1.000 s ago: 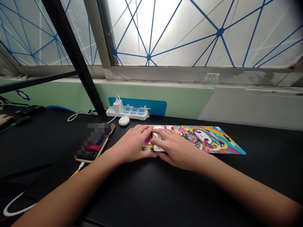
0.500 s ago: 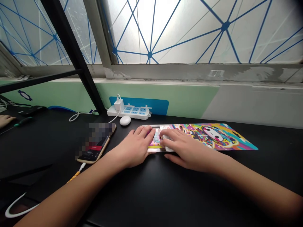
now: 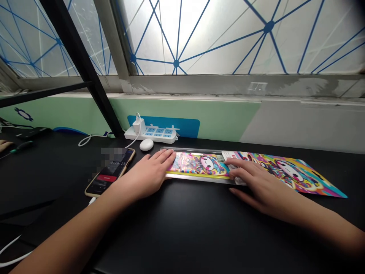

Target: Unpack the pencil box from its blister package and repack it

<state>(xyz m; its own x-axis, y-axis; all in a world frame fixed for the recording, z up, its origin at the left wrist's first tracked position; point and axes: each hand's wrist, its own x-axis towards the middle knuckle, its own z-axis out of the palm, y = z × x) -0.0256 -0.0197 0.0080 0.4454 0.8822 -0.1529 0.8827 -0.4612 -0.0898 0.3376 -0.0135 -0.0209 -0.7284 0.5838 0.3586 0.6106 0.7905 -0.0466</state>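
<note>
- On the black bench [image 3: 199,232], beneath one blue-lined window [image 3: 216,38]: one power strip [image 3: 151,135], one phone [image 3: 110,175].
- Left hand [image 3: 142,177], right hand [image 3: 258,192] — both open, flat on one cartoon-printed sheet [image 3: 296,177].

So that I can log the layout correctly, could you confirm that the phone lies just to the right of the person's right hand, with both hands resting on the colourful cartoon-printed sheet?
Not quite: in the head view, the phone lies just left of the left hand, not right of the right hand. Both hands do rest on the colourful cartoon-printed sheet.
</note>
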